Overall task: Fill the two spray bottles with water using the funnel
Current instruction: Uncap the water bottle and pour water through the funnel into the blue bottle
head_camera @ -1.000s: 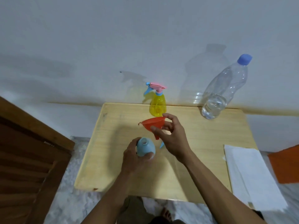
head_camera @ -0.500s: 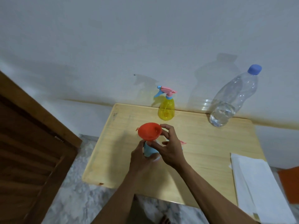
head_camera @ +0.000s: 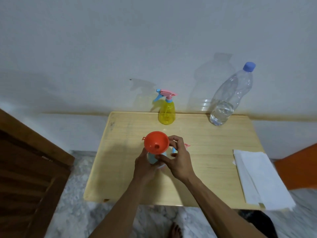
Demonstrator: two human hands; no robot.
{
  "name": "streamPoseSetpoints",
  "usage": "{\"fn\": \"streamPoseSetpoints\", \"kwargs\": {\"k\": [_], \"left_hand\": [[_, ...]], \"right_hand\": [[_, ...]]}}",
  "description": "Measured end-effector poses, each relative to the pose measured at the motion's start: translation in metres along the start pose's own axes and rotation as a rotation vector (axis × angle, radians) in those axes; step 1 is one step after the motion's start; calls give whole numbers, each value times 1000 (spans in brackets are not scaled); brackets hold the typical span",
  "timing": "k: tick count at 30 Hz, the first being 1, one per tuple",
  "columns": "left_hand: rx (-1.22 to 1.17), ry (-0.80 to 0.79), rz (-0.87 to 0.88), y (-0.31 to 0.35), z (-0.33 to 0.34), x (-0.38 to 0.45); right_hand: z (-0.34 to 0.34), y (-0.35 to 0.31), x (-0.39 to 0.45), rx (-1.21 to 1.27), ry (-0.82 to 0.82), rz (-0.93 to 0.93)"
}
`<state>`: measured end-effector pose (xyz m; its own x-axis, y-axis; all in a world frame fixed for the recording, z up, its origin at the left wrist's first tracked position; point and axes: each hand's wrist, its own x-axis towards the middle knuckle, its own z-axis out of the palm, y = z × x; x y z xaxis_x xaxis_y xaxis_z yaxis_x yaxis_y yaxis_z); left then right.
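An orange funnel (head_camera: 156, 143) sits upright in the neck of a light blue spray bottle (head_camera: 152, 158) near the middle of the wooden table (head_camera: 214, 152). My left hand (head_camera: 144, 164) grips the blue bottle's body from the left. My right hand (head_camera: 176, 158) pinches the funnel's rim and underside from the right. The bottle's pink and blue spray head (head_camera: 186, 146) lies on the table behind my right hand, mostly hidden. A yellow spray bottle (head_camera: 166, 111) with its pink head on stands at the table's back edge. A clear water bottle (head_camera: 229, 98) with a blue cap leans at the back right, about a third full.
White paper sheets (head_camera: 259, 179) lie on the table's right edge and overhang the front. A dark wooden door (head_camera: 29, 169) stands at the left. A white wall backs the table. An orange object (head_camera: 298, 167) is at the far right. Marble floor and a foot show below.
The funnel went from being held above and beside the blue bottle to sitting in its neck. My view has shifted, so the table appears further right.
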<state>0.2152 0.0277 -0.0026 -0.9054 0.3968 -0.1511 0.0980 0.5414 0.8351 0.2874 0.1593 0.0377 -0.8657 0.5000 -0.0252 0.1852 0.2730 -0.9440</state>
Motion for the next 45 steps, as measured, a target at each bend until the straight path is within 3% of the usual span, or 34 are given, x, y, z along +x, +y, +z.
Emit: {"fn": "streamPoseSetpoints", "kwargs": {"k": [12, 19, 22, 28, 34, 39, 45], "left_hand": [[26, 13, -95, -6, -28, -63], [3, -148, 30, 23, 19, -89], [4, -238, 111, 54, 50, -79], [-50, -242, 165, 116, 108, -24], [-93, -100, 207, 181, 154, 54], [-186, -18, 201, 239, 183, 113], [-249, -61, 311, 270, 202, 159]], "right_hand": [[-40, -7, -65, -24, 205, 69], [-97, 15, -105, 140, 304, 393], [-129, 11, -101, 177, 324, 440], [-200, -4, -34, 155, 465, 352], [-267, -35, 76, 70, 575, 127], [-296, -46, 152, -63, 467, 6], [-301, -39, 197, -45, 310, -93]]}}
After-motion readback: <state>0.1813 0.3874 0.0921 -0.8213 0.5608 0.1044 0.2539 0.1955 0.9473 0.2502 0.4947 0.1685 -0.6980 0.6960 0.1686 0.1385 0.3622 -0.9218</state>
